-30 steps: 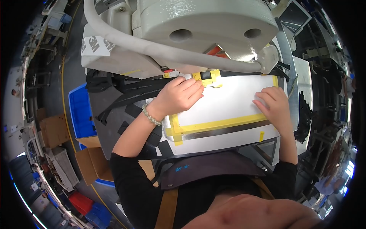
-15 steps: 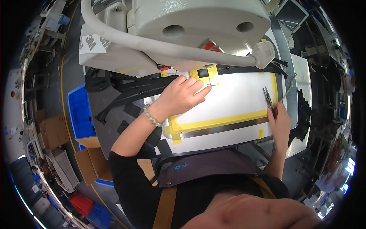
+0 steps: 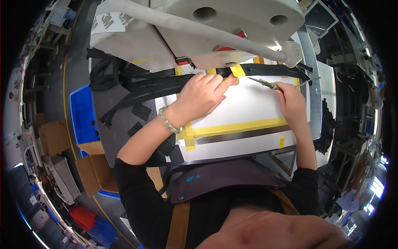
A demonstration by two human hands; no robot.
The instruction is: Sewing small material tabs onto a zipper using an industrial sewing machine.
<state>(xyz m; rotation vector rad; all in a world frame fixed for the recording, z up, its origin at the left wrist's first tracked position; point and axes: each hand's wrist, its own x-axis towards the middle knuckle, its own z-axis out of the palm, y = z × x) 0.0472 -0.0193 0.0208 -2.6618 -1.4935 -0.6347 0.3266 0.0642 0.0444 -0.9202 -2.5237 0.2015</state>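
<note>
A long black strap [image 3: 273, 70], which looks like zipper tape, runs across under the grey head of a sewing machine [image 3: 232, 25]. My left hand [image 3: 201, 97] lies over it, fingers stretched forward and thumb apart. Its index fingertip touches a yellow tab [image 3: 238, 71] beside the needle area; what lies under the other fingers is hidden. My right hand [image 3: 292, 101] grips small thread snips [image 3: 265, 83] with a cord at the handle. Their pointed tip aims left, close to the yellow tab, above the white work surface [image 3: 248, 106].
Yellow tape [image 3: 238, 129] borders the white surface. Several black straps [image 3: 145, 93] trail off to the left. A blue bin [image 3: 84, 114] and an open cardboard box [image 3: 97, 168] stand left of the table. A thick grey tube [image 3: 199, 29] crosses ahead of the machine head.
My right hand has brought the snips up and left from the right tape edge toward the yellow tab. My left index finger has reached forward onto that tab. The view has shifted slightly.
</note>
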